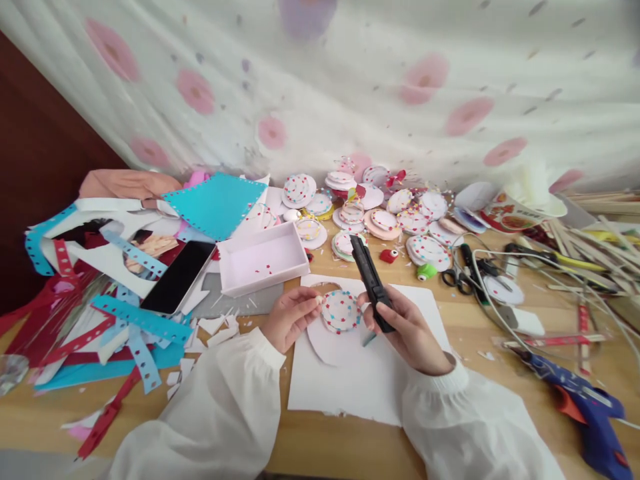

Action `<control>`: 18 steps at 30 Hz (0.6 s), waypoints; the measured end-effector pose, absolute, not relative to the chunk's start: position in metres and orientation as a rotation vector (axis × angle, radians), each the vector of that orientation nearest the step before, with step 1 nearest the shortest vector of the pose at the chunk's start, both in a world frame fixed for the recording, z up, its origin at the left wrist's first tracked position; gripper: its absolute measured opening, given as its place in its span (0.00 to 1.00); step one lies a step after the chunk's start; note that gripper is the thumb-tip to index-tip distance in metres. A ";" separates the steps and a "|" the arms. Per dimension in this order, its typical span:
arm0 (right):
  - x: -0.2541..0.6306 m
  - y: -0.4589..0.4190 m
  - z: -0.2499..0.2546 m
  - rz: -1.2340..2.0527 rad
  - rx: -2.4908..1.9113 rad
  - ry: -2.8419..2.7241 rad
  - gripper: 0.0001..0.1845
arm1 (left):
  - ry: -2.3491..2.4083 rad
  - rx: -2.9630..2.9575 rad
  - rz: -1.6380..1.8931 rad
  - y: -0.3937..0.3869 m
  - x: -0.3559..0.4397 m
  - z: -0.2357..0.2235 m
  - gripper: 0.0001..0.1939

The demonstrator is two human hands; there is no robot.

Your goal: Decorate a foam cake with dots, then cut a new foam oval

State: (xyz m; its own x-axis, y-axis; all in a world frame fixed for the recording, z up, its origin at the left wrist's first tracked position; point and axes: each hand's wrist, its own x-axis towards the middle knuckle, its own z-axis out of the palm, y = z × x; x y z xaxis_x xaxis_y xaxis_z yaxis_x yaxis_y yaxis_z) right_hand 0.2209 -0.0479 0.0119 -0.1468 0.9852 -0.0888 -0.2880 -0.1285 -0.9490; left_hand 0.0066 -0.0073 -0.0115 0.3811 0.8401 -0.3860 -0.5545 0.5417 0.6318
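Note:
Between my hands is a small white paper disc (341, 312) edged with red and blue dots, above a larger plain paper circle (323, 345). My left hand (293, 317) pinches at the disc's left edge, where a tiny white bit shows at the fingertips. A black stapler (370, 277) is gripped in my right hand (407, 330), tilted with its far end pointing up and away. The right fingertips are close to the disc's right edge; whether they touch it I cannot tell. Beneath lies a white sheet (345, 397).
A shallow white box (265, 259) holds a few red bits. Several layered paper discs (384, 223) stand behind. Left are a phone (179, 277) and punched paper strips (143, 320). Right are scissors (457, 280), a cable (493, 313) and a blue glue gun (580, 393).

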 end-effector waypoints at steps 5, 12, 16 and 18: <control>0.217 -0.053 0.000 1.372 -1.047 -1.044 0.13 | 0.678 0.405 0.900 -0.007 0.009 -0.012 0.15; 0.223 -0.055 -0.007 1.111 -1.140 -1.102 0.11 | 0.711 0.353 0.916 -0.006 0.009 -0.010 0.15; 0.231 -0.059 -0.007 0.962 -1.182 -1.325 0.13 | 0.714 0.380 0.910 -0.006 0.009 -0.009 0.17; 0.234 -0.062 -0.009 0.900 -1.176 -1.429 0.14 | 0.723 0.382 0.910 -0.007 0.009 -0.009 0.17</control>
State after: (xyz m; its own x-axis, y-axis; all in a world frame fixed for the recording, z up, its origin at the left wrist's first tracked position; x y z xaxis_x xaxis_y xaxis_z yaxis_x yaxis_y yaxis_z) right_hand 0.2342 -0.0619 -0.0085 0.0115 0.9690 0.2468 0.1957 0.2399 -0.9509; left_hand 0.0088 -0.0065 -0.0093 0.4045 0.8211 -0.4027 -0.5777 0.5708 0.5835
